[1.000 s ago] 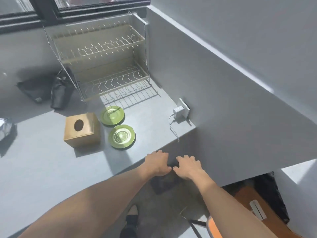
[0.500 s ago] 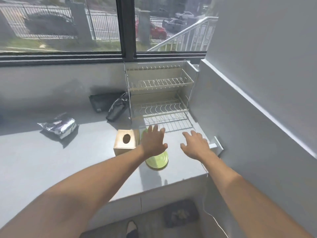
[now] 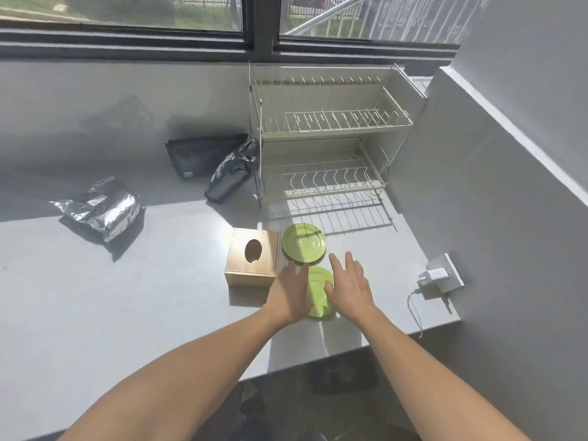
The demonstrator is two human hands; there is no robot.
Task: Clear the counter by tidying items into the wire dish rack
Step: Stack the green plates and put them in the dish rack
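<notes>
Grey surface (image 3: 127,313), two hands over near green plate, centre frame.
Left hand (image 3: 291,294) and right hand (image 3: 348,286), fingers spread and empty, flank the near plate (image 3: 318,292), partly hiding it; contact cannot be told. Far plate (image 3: 304,242) lies just beyond, beside wooden tissue box (image 3: 253,256). Wire dish rack (image 3: 324,144), upper centre-right, both tiers bare. Open room left; surface edge close below the wrists.

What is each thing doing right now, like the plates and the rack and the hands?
Near green plate: flat on counter, between both hands.
Far green plate: flat, untouched.
Wire dish rack: upright, empty.
Tissue box: upright.
Left hand: open.
Right hand: open.
Charger: plugged in.
</notes>
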